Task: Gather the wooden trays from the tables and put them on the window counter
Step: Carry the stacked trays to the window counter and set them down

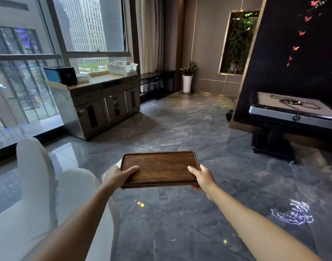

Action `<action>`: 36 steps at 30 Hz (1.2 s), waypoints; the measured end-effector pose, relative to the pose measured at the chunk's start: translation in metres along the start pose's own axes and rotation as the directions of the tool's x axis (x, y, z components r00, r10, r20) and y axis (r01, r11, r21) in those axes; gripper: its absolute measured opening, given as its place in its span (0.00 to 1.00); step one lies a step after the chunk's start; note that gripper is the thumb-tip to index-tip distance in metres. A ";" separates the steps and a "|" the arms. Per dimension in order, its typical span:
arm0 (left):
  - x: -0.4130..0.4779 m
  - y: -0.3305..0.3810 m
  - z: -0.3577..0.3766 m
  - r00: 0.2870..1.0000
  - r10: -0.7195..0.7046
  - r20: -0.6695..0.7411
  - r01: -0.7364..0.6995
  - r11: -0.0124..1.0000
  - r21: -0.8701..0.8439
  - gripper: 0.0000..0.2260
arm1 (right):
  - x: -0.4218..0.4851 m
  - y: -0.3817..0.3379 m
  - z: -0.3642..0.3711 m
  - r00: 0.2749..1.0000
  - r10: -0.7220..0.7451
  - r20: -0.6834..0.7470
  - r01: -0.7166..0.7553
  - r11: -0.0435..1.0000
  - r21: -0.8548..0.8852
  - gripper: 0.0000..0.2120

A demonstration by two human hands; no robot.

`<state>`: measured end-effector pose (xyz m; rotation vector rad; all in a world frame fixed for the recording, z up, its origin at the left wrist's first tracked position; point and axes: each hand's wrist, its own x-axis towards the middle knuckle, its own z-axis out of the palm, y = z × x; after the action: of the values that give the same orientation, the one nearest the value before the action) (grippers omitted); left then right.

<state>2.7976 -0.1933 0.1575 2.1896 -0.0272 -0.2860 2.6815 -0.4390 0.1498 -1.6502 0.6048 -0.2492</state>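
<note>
I hold a dark wooden tray [160,167] flat in front of me, above the grey marble floor. A second edge showing under its near side suggests stacked trays. My left hand [117,176] grips its near-left corner, thumb on top. My right hand [201,177] grips the near-right corner the same way. The window counter [104,80] stands ahead to the left, along the glass, on top of a low cabinet.
On the counter sit a black-and-blue box [61,74], a white stack [83,78] and a white basket [122,67]. A white chair [48,185] is close on my left. A mahjong table [293,110] stands at right; a potted plant [187,80] is in the far corner.
</note>
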 end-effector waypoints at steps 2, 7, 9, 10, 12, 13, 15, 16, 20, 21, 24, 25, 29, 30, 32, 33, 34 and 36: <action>0.040 0.009 0.008 1.000 -0.012 -0.008 0.012 1.000 -0.006 0.21 | 0.048 -0.001 0.006 1.000 0.005 0.016 -0.005 1.000 -0.003 0.08; 0.149 0.041 0.036 0.996 -0.068 -0.063 0.069 0.998 0.004 0.22 | 0.181 -0.006 0.018 0.997 -0.019 0.074 0.020 1.000 -0.012 0.08; 0.197 0.060 0.045 0.992 -0.094 -0.084 0.093 0.996 -0.013 0.23 | 0.240 -0.018 0.020 0.993 -0.045 0.111 0.046 0.999 -0.014 0.06; 0.220 0.070 0.048 0.991 -0.103 -0.090 0.102 0.995 -0.013 0.23 | 0.269 -0.028 0.021 0.990 -0.056 0.129 0.059 0.998 -0.022 0.06; 0.266 0.091 0.052 0.988 -0.111 -0.106 0.110 0.994 -0.015 0.25 | 0.325 -0.050 0.024 0.984 -0.077 0.159 0.081 0.997 -0.018 0.07; 0.289 0.100 0.053 0.986 -0.114 -0.123 0.112 0.993 -0.022 0.26 | 0.352 -0.061 0.027 0.981 -0.090 0.172 0.093 0.996 -0.011 0.07; 0.332 0.118 0.050 0.980 -0.124 -0.157 0.118 0.992 -0.048 0.26 | 0.401 -0.081 0.038 0.975 -0.112 0.194 0.115 0.993 -0.006 0.09; 0.353 0.127 0.048 0.977 -0.129 -0.170 0.121 0.991 -0.055 0.25 | 0.424 -0.089 0.044 0.971 -0.112 0.209 0.115 0.993 0.000 0.09; 0.443 0.143 0.044 0.966 -0.149 -0.211 0.141 0.989 -0.053 0.24 | 0.516 -0.107 0.075 0.960 -0.095 0.263 0.094 0.995 0.015 0.08; 0.468 0.143 0.044 0.965 -0.152 -0.213 0.143 0.988 -0.056 0.24 | 0.540 -0.109 0.084 0.958 -0.093 0.270 0.093 0.996 0.013 0.09; 0.552 0.146 0.041 0.965 -0.147 -0.217 0.138 0.989 -0.056 0.22 | 0.617 -0.115 0.118 0.955 -0.085 0.285 0.085 0.996 0.011 0.09; 0.582 0.149 0.039 0.965 -0.141 -0.220 0.133 0.990 -0.049 0.22 | 0.645 -0.120 0.130 0.954 -0.082 0.287 0.082 0.997 0.013 0.09; 0.706 0.167 0.020 0.965 -0.135 -0.225 0.123 0.990 -0.066 0.24 | 0.756 -0.156 0.185 0.955 -0.094 0.282 0.091 0.996 0.025 0.11; 0.736 0.173 0.014 0.963 -0.139 -0.231 0.127 0.990 -0.067 0.26 | 0.783 -0.169 0.198 0.955 -0.109 0.276 0.105 0.994 0.029 0.12; 0.792 0.187 0.002 0.959 -0.136 -0.248 0.120 0.990 -0.078 0.27 | 0.835 -0.193 0.220 0.954 -0.122 0.272 0.114 0.992 0.044 0.12; 0.818 0.195 -0.003 0.957 -0.133 -0.257 0.114 0.989 -0.091 0.26 | 0.860 -0.204 0.230 0.955 -0.119 0.271 0.108 0.993 0.054 0.12; 0.844 0.203 -0.008 0.956 -0.135 -0.262 0.111 0.988 -0.103 0.25 | 0.884 -0.213 0.239 0.956 -0.110 0.270 0.097 0.993 0.061 0.12; 0.893 0.217 -0.012 0.954 -0.137 -0.268 0.111 0.988 -0.109 0.24 | 0.934 -0.227 0.256 0.956 -0.091 0.277 0.078 0.995 0.056 0.12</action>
<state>3.6874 -0.4230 0.1638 2.1233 0.2740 -0.0493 3.6436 -0.6906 0.1591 -1.6329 0.3126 -0.0872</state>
